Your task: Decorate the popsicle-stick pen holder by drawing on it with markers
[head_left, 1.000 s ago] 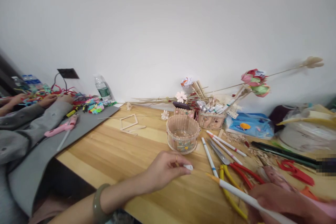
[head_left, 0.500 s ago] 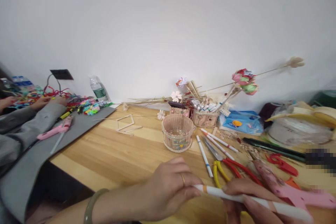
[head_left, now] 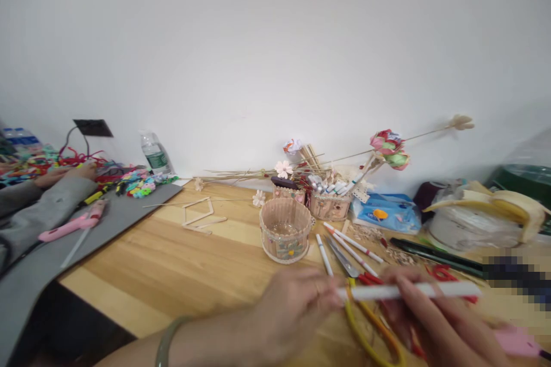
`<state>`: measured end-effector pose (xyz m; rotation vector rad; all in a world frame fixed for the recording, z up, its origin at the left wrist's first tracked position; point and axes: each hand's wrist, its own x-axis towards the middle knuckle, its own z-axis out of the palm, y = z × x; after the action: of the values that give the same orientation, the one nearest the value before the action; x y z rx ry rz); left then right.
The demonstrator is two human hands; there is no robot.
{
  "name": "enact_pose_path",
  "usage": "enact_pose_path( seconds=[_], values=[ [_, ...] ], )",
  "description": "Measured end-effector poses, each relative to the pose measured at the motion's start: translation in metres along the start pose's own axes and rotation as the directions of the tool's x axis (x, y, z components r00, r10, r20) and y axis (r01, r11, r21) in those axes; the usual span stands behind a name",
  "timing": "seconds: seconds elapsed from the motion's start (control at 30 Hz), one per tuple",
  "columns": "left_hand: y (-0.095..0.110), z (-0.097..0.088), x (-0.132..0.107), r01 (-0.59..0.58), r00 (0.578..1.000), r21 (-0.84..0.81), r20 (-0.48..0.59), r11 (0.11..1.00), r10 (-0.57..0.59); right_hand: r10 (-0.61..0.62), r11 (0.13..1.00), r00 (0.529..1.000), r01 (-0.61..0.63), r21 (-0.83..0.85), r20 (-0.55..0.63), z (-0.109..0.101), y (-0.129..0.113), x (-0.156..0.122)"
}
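Observation:
A white marker pen (head_left: 456, 289) with an orange band near its left end lies almost level between my hands. My left hand (head_left: 297, 307), slightly blurred, pinches that left end; a green bangle circles the wrist. My right hand (head_left: 439, 321) grips the pen's middle, its longer end sticking out to the right. Partly hidden beneath the hands is a pair of scissors with yellow handles (head_left: 365, 332). Beyond my left hand stands a round basket of wooden sticks (head_left: 286, 229), decorated with a flower. Other white markers (head_left: 350, 246) lie beside metal blades (head_left: 342, 258).
A pink glue gun (head_left: 516, 341) sits at lower right. Toward the wall are a square stick box (head_left: 330, 206) full of markers, a blue wipes pack (head_left: 385, 213) and a banana peel (head_left: 486, 200). At left, another person's sleeve (head_left: 60, 200) rests near a second glue gun (head_left: 75, 223).
The marker has gone from slanting down rightward to nearly level, its right end rising with my right hand. My view has shifted, so the tabletop things appear lower and further left.

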<state>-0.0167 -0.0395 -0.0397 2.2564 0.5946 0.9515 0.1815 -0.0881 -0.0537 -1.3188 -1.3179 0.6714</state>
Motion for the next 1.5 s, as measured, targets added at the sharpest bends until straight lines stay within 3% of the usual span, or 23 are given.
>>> enact_pose_path(
  seconds=[0.1, 0.23, 0.33, 0.37, 0.43, 0.5, 0.57, 0.67, 0.77, 0.83, 0.97, 1.1, 1.23, 1.33, 1.5],
  values=[
    [-0.012, -0.019, 0.003, 0.157, 0.972, -0.065, -0.165, 0.986, -0.165, -0.203, 0.945, 0.959, 0.138, -0.296, -0.2, -0.003, -0.023, 0.045],
    [-0.041, -0.045, 0.002, 0.174, 0.882, -0.14, -0.417, 0.975, -0.218, -0.2, 0.852, 0.97, 0.104, -0.513, -0.135, 0.002, -0.029, 0.108],
    [-0.062, -0.066, 0.004, 0.148, 0.837, -0.101, -0.517, 0.984, -0.179, -0.144, 0.775, 0.988, 0.079, -0.627, -0.054, 0.014, -0.015, 0.141],
    [-0.067, -0.073, 0.006, 0.151, 0.848, -0.065, -0.504, 0.986, -0.163, -0.118, 0.759, 0.992, 0.065, -0.648, -0.038, 0.02, -0.009, 0.149],
    [-0.074, -0.088, 0.01, 0.134, 0.921, 0.012, -0.37, 0.991, -0.12, -0.059, 0.74, 0.998, 0.033, -0.672, -0.016, 0.031, 0.001, 0.161],
    [-0.076, -0.101, 0.015, 0.06, 0.99, 0.121, -0.13, 0.991, -0.044, 0.004, 0.735, 1.0, -0.005, -0.678, -0.002, 0.04, 0.007, 0.17],
    [-0.076, -0.109, 0.02, -0.013, 0.994, 0.175, 0.106, 0.985, -0.005, 0.058, 0.74, 0.998, -0.047, -0.671, -0.007, 0.045, 0.008, 0.175],
    [-0.076, -0.112, 0.027, -0.05, 0.957, 0.193, 0.291, 0.98, -0.009, 0.065, 0.75, 0.996, -0.094, -0.655, -0.069, 0.043, 0.001, 0.17],
    [-0.079, -0.109, 0.034, 0.038, 0.942, 0.095, 0.33, 0.995, -0.067, -0.027, 0.768, 0.993, -0.055, -0.638, -0.118, 0.035, -0.01, 0.152],
    [-0.081, -0.106, 0.038, 0.137, 0.933, -0.002, 0.336, 0.991, -0.129, -0.09, 0.807, 0.994, 0.037, -0.59, -0.062, 0.03, -0.014, 0.136],
    [-0.08, -0.102, 0.05, 0.296, 0.936, -0.114, 0.232, 0.948, -0.264, -0.132, 0.918, 0.987, 0.159, -0.363, 0.096, 0.031, -0.005, 0.1],
    [-0.068, -0.094, 0.062, 0.425, 0.904, -0.293, 0.098, 0.856, -0.416, -0.082, 0.982, 0.98, 0.111, -0.151, 0.183, 0.043, 0.016, 0.07],
    [-0.049, -0.084, 0.068, 0.445, 0.86, -0.478, -0.006, 0.757, -0.51, -0.057, 0.998, 0.972, 0.049, 0.041, 0.226, 0.051, 0.023, 0.056],
    [-0.035, -0.077, 0.068, 0.441, 0.834, -0.577, -0.021, 0.688, -0.552, -0.064, 0.984, 0.972, 0.025, 0.174, 0.225, 0.053, 0.021, 0.055],
    [-0.017, -0.073, 0.068, 0.429, 0.844, -0.622, 0.019, 0.655, -0.535, -0.036, 0.949, 0.98, -0.028, 0.314, 0.197, 0.053, 0.018, 0.054]
  ],
)
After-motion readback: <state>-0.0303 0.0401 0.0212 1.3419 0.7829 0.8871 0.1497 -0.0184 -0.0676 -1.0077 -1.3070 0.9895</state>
